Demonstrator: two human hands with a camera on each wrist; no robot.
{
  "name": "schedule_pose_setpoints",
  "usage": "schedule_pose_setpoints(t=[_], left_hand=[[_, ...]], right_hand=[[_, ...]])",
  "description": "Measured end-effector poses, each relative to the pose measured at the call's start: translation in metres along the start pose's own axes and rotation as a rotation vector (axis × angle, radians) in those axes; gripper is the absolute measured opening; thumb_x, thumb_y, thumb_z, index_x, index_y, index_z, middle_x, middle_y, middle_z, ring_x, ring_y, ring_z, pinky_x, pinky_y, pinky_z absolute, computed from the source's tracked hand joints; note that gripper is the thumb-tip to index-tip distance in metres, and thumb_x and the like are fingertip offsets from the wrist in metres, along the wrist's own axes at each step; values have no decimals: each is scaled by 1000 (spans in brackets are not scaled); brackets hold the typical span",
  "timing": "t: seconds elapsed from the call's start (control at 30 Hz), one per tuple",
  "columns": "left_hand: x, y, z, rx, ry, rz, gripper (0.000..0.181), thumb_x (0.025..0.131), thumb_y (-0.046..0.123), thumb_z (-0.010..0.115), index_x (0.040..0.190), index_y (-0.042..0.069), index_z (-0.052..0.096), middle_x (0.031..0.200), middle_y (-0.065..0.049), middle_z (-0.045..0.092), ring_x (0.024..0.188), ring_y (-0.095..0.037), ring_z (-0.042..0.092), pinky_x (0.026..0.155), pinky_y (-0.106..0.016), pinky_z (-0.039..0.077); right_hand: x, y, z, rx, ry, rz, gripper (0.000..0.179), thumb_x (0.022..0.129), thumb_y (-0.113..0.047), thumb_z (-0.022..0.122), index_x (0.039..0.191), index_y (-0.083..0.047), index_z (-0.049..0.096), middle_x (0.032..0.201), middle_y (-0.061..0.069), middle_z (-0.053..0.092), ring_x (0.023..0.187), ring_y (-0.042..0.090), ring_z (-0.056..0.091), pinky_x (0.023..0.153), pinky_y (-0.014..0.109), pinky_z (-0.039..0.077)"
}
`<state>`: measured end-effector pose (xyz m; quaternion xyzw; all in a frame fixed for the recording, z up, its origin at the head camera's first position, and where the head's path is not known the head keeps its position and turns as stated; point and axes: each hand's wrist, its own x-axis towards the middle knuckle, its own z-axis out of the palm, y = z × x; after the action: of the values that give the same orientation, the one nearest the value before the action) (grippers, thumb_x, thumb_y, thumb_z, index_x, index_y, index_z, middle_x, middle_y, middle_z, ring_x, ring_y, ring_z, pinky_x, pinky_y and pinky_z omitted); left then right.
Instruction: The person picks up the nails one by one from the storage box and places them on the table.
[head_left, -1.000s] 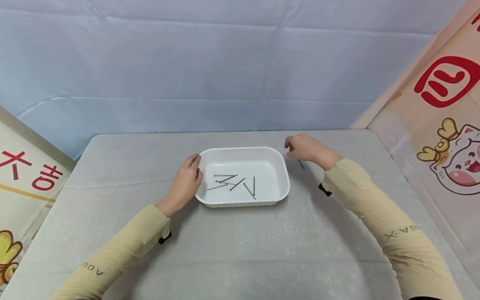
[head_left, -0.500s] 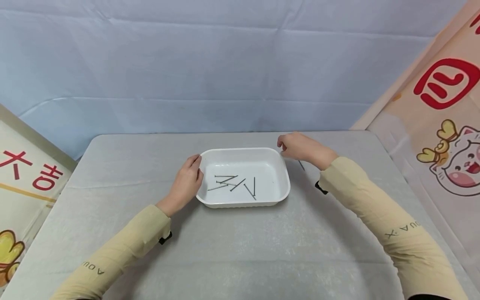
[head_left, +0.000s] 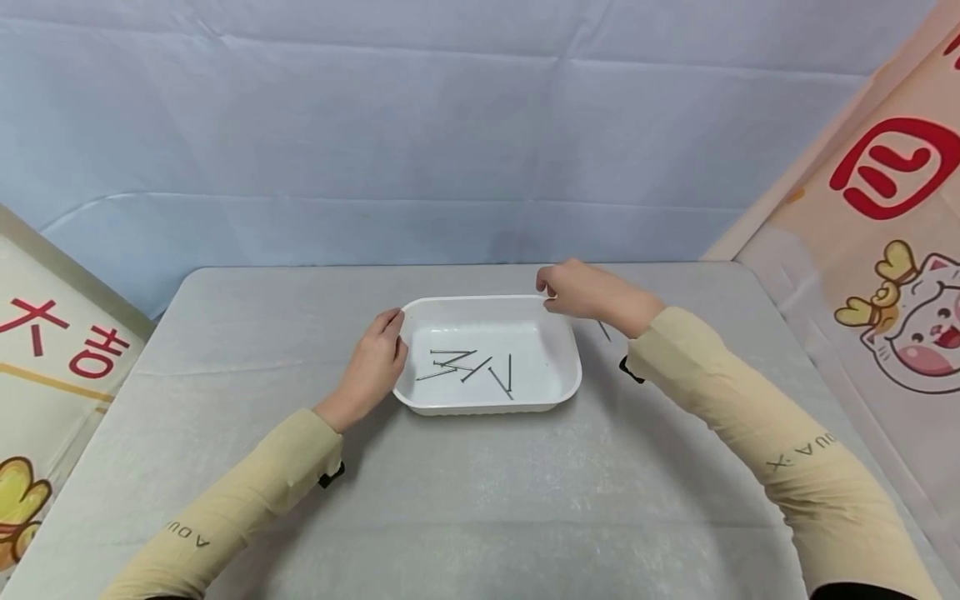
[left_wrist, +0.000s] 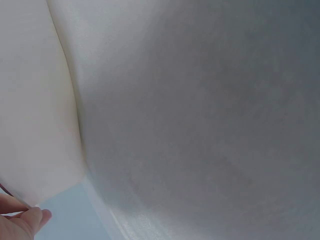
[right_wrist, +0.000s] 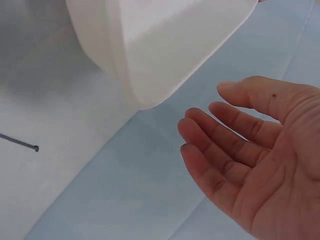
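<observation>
A white rectangular tray (head_left: 487, 311) stands on the grey table, with several nails (head_left: 453, 362) lying loose on its floor. My left hand (head_left: 369, 360) grips the tray's left rim; in the left wrist view the thumb and fingers (left_wrist: 31, 220) pinch that edge. Over the back right corner of the tray hovers my right hand (head_left: 592, 293). The right wrist view shows its fingers (right_wrist: 210, 172) loosely bent, holding nothing and apart from the tray. One more nail (right_wrist: 19, 142) lies on the table to the right of the tray, partly hidden by the right hand in the head view.
Grey cloth covers the table (head_left: 480, 483). Behind it hangs a pale blue cloth backdrop (head_left: 450, 150). Printed banners with red characters stand at the left (head_left: 67, 358) and right (head_left: 892, 275) sides.
My right hand has moved left, from beside the tray to over its back right corner. The left hand, tray and nails have stayed put.
</observation>
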<state>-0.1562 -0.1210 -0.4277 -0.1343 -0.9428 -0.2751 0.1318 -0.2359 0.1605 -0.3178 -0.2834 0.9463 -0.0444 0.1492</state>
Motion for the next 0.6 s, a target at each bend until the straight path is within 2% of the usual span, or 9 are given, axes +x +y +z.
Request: schedule_pose_setpoints(t=[0.3, 0.6], left_hand=[[0, 0, 0, -3, -10, -4, 41, 88, -2, 46, 127, -14, 43, 130, -25, 43, 116, -34, 47, 90, -40, 46], [0, 0, 0, -3, 10, 5, 41, 87, -3, 47, 126, -15, 44, 129, -26, 44, 116, -35, 47, 90, -41, 46]], right_hand=[[4, -13, -3, -6, 9, -32, 26, 85, -7, 57, 107, 4, 60, 96, 16, 62, 87, 26, 58, 76, 38, 48], [7, -22, -7, -4, 15, -58, 26, 84, -7, 57, 108, 3, 60, 100, 17, 62, 90, 27, 58, 77, 38, 48]])
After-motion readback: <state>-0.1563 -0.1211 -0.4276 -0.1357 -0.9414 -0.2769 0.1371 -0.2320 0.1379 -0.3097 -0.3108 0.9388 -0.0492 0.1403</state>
